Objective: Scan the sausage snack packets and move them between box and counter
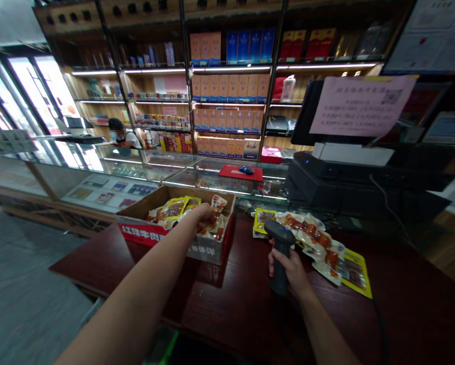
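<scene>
My left hand (203, 213) reaches into an open cardboard box (197, 248) of snack packets (176, 208) on the dark red counter (231, 299). Its fingers are closed around a packet inside the box. My right hand (288, 268) grips the handle of a black barcode scanner (279, 248), head up, pointing toward a row of several snack packets (318, 243) lying flat on the counter to the right of the box.
A black till with a screen (364, 167) and a pink paper notice (360, 104) stands at the back right. Glass display cases (136, 177) run behind the counter, with shelves of boxed goods (227, 101) beyond. A person (119, 134) sits far left.
</scene>
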A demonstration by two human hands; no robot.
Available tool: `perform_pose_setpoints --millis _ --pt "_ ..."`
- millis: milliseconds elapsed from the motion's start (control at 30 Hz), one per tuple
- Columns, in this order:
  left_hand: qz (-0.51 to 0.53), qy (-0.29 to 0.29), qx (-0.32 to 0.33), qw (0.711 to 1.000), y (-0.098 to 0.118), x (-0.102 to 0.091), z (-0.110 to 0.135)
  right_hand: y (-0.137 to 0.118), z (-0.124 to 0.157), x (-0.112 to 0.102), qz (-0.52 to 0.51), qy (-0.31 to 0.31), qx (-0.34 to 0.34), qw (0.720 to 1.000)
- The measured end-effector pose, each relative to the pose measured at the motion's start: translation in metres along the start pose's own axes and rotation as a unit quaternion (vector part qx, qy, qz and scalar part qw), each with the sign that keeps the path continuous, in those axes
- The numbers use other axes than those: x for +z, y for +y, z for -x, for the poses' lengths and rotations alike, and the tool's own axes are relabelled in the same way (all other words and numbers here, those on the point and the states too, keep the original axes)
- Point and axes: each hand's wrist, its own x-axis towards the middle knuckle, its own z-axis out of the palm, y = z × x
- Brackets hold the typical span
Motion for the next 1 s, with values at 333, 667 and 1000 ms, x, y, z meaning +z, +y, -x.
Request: perform_pose_setpoints --millis 333,667,1000 --pt "0.285 -0.064 -0.041 0.955 0.036 -0.010 0.030 -0.002 0.002 0.001 0.001 -0.032 -0.018 0.999" --pt "0.527 -0.274 -0.114 0.797 0.072 -0.001 0.063 -0.003 0.005 0.002 -0.027 -0.048 -0.027 0.998" --pt "0.459 -0.200 0.024 0.865 0.062 0.091 0.103 -0.007 0.010 0.000 -0.050 -0.069 -0.060 0.995"
